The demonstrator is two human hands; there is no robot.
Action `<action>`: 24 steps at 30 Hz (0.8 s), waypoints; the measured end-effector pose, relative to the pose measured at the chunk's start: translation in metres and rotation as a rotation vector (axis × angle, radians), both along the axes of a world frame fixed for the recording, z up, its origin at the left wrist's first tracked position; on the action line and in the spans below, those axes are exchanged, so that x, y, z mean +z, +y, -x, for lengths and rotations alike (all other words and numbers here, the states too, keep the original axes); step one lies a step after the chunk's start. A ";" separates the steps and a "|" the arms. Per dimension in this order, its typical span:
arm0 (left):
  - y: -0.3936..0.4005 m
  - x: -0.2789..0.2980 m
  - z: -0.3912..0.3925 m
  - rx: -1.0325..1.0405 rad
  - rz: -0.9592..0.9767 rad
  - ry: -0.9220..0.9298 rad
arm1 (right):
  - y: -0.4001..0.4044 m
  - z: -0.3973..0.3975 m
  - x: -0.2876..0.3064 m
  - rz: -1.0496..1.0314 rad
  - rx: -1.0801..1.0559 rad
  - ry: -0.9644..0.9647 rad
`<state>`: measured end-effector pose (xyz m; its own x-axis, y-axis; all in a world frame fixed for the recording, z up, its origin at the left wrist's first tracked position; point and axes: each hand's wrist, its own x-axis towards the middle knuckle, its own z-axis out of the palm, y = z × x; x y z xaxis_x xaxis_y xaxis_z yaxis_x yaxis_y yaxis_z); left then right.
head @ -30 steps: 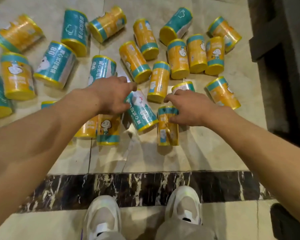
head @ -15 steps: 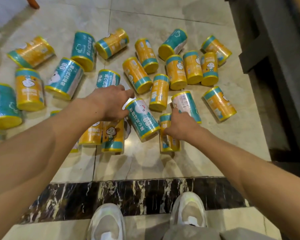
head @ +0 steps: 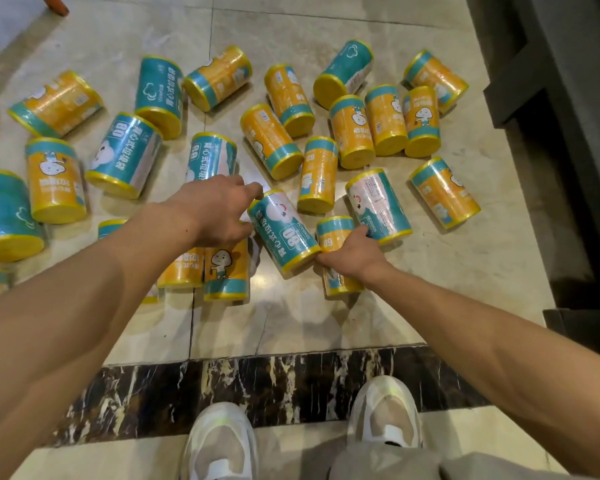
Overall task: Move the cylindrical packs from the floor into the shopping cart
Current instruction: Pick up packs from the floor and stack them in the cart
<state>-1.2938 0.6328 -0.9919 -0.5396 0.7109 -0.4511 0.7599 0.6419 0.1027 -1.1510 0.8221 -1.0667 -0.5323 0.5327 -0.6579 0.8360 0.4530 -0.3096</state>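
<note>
Fingers of both hands close on packs lying on the floor.
Left hand (head: 219, 211) clasps the teal pack (head: 283, 232); right hand (head: 352, 252) grips the small yellow pack (head: 335, 233) beside it, among scattered packs on the tiled floor (head: 291, 323).

Shining with glossy plastic wrap, the packs (head: 284, 233), gleaming polished and smooth, the marble floor (head: 326, 313), looking matt mesh cloth, the shoes (head: 222, 445).

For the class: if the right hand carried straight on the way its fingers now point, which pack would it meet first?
The right hand points up and slightly right; its fingertips look already at the teal pack with the white label, so that comes first, though depth is uncertain.
</note>
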 end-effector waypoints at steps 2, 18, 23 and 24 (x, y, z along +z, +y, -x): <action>0.002 -0.001 0.000 -0.018 -0.001 0.009 | 0.004 -0.001 0.003 0.045 -0.001 0.007; 0.059 -0.041 -0.014 -0.591 0.132 0.248 | 0.023 -0.005 0.074 0.276 -0.195 0.308; 0.069 -0.063 -0.010 -0.698 0.051 0.302 | 0.031 -0.009 0.077 0.255 -0.249 0.308; 0.071 -0.065 -0.009 -0.715 0.031 0.313 | 0.033 -0.011 0.077 0.255 -0.257 0.308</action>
